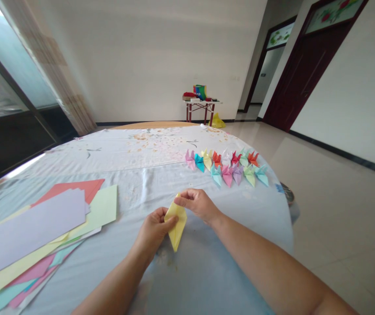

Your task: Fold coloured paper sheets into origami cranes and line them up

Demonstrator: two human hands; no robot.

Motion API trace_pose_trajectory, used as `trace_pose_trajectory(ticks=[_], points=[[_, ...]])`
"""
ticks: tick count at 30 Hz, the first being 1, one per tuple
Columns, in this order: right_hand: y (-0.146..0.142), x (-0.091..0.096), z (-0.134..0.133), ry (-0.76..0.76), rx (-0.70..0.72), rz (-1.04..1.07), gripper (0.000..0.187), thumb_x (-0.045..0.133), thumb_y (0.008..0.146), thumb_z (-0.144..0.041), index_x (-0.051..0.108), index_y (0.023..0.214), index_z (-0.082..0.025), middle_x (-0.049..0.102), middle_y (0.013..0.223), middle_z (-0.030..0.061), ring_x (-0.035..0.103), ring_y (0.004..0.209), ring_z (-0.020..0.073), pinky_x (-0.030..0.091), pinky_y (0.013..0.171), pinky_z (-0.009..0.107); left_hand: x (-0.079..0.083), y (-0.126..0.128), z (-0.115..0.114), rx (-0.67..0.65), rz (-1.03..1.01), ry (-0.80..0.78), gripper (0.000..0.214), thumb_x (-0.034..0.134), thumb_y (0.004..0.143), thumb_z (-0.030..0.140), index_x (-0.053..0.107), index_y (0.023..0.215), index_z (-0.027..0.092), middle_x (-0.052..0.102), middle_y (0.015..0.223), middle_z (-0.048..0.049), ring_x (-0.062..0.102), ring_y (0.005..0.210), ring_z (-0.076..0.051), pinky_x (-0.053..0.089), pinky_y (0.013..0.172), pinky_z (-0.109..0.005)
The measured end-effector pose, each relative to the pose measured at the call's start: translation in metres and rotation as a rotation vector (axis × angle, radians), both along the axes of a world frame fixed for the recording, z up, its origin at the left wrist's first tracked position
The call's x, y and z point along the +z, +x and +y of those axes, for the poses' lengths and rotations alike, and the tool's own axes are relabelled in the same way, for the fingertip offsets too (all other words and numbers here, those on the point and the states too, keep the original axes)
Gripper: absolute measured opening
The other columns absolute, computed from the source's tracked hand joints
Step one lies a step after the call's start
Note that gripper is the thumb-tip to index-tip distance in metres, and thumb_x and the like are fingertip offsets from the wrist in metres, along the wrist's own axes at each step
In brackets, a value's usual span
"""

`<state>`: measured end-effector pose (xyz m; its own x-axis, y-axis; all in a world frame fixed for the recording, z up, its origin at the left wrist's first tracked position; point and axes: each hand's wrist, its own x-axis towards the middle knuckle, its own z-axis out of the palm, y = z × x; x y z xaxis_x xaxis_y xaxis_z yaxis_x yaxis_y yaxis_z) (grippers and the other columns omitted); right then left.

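Folded paper: the yellow folded paper piece point(176, 227) has a long, narrow kite shape with crisp creases and a sharp lower tip. Its surface is matte and smooth. It is at the front middle of the counter, just above the cloth, between the two hands.
Left hand: the left hand point(154, 229) is closed on the yellow folded paper piece. The thumb lies on the left edge and the other fingers are behind the paper.
Right hand: the right hand point(198, 204) pinches the upper corner of the same piece with narrow fingertips, and the rest of the fingers are curled.
Counter: the round counter point(154, 125) shows a tan wooden rim at the far side. The thin pale blue cloth point(135, 175) covers the rest, with soft wrinkles, a faint print and a slight shine.
Paper sheets: the flat coloured paper sheets point(39, 227) lie in a loose fan on the left, well apart from the hands. A lilac rectangle is on top, with pale green, yellow, red-orange, pink and turquoise under it.
Folded figures: the small folded paper figures point(227, 168) stand in two close rows at the far right of the cloth, with pointed wings in many colours.
Room: the glossy pale tile floor point(321, 183) is on the right, and the dark red wooden door point(308, 65) is beyond it.
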<state>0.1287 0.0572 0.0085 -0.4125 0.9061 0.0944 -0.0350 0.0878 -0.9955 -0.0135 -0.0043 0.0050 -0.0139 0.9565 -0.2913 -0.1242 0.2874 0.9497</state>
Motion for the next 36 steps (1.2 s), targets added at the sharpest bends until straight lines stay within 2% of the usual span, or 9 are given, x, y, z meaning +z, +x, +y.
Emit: trace_pose_trajectory(ticks=[7,11,13,15,18,21,24,30,36], points=[[-0.002,-0.007,0.003,-0.001,0.005,0.045,0.033,0.062,0.069,-0.044,0.066,0.076,-0.012,0.063,0.07,0.0004,0.052,0.062,0.0102,0.041,0.062,0.023,0.001,0.003,-0.001,-0.002,0.081,0.007,0.039,0.073,0.049,0.045,0.055,0.067,0.016,0.063,0.056,-0.0008,0.056,0.044,-0.014,0.041,0.042,-0.022],[-0.003,-0.009,0.004,0.01,0.003,0.03,0.033,0.06,0.07,-0.044,0.065,0.077,-0.012,0.062,0.069,0.0003,0.052,0.061,0.01,0.041,0.061,0.022,0.0,0.002,0.0,-0.037,0.12,0.057,0.034,0.07,0.054,0.042,0.055,0.069,0.016,0.063,0.058,-0.0001,0.058,0.049,-0.014,0.042,0.045,-0.022],[-0.003,-0.011,0.006,0.062,-0.007,-0.018,0.031,0.059,0.071,-0.043,0.065,0.076,-0.013,0.062,0.068,0.0002,0.052,0.061,0.0104,0.04,0.061,0.022,0.0,0.0,0.0,-0.064,0.259,0.127,0.029,0.065,0.06,0.041,0.056,0.071,0.016,0.061,0.057,0.001,0.057,0.05,-0.014,0.041,0.046,-0.022],[-0.003,-0.013,0.009,0.142,-0.027,-0.114,0.029,0.059,0.072,-0.042,0.066,0.075,-0.013,0.062,0.067,0.0002,0.051,0.061,0.0108,0.039,0.059,0.021,0.001,-0.003,-0.001,-0.088,0.506,0.237,0.025,0.058,0.068,0.041,0.058,0.074,0.017,0.061,0.06,0.0012,0.056,0.053,-0.014,0.04,0.049,-0.022],[-0.003,-0.016,0.013,0.297,-0.071,-0.28,0.026,0.058,0.074,-0.039,0.068,0.072,-0.014,0.063,0.065,0.0004,0.05,0.06,0.0108,0.036,0.057,0.021,0.003,-0.005,-0.004,-0.116,0.886,0.401,0.026,0.047,0.078,0.04,0.06,0.087,0.02,0.062,0.077,-0.0012,0.057,0.067,-0.017,0.043,0.061,-0.027],[-0.005,-0.02,0.016,0.406,-0.102,-0.394,0.026,0.057,0.076,-0.038,0.068,0.07,-0.015,0.063,0.063,0.0011,0.05,0.058,0.0108,0.034,0.056,0.022,0.003,-0.006,-0.009,-0.084,1.161,0.532,0.037,0.043,0.081,0.039,0.052,0.111,0.018,0.057,0.1,-0.0079,0.055,0.091,-0.022,0.042,0.079,-0.035],[-0.006,-0.024,0.018,0.469,-0.119,-0.487,0.027,0.057,0.076,-0.04,0.068,0.07,-0.016,0.064,0.064,0.0016,0.051,0.059,0.0112,0.033,0.058,0.022,0.005,-0.005,-0.018,-0.065,1.382,0.61,0.043,0.043,0.081,0.041,0.048,0.115,0.016,0.054,0.106,-0.0114,0.051,0.098,-0.025,0.039,0.084,-0.039],[-0.01,-0.027,0.015,0.583,-0.149,-0.675,0.029,0.057,0.076,-0.045,0.068,0.073,-0.018,0.062,0.063,0.0022,0.052,0.065,0.0133,0.033,0.064,0.024,0.009,0.002,-0.04,-0.286,1.596,0.63,0.026,0.04,0.085,0.032,0.06,0.097,0.02,0.061,0.097,-0.0079,0.053,0.089,-0.024,0.038,0.077,-0.038],[-0.008,-0.023,0.014,0.564,-0.151,-0.686,0.028,0.056,0.077,-0.042,0.065,0.089,-0.018,0.063,0.066,0.0015,0.054,0.069,0.0137,0.036,0.069,0.024,0.008,0.009,-0.045,-0.327,1.667,0.605,0.028,0.038,0.087,0.025,0.058,0.105,0.017,0.062,0.103,-0.0084,0.054,0.091,-0.023,0.037,0.079,-0.038]])
